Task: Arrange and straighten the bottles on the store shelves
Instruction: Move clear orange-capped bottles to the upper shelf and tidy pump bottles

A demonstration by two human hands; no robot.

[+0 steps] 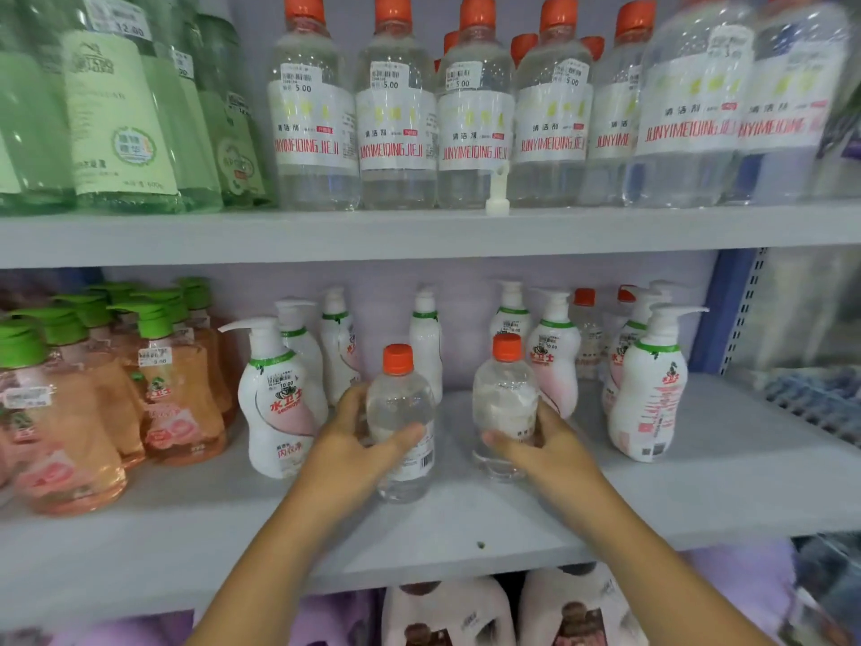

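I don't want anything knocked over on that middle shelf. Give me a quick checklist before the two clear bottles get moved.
1. Left hand grips left clear bottle: ok.
2. Right hand grips right clear bottle: ok.
3. Both orange caps on: ok.
4. Both bottles upright: ok.
5. Labels facing front: not ok for the left one, its barcode side shows; the right one, cannot tell.
6. Room among the white pump bottles: not ok, they stand close on both sides.

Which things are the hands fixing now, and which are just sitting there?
In the job: left hand gripping a clear orange-capped bottle; right hand gripping another clear bottle.
Just there: white pump bottles, peach soap bottles, green bottles, loose white cap.
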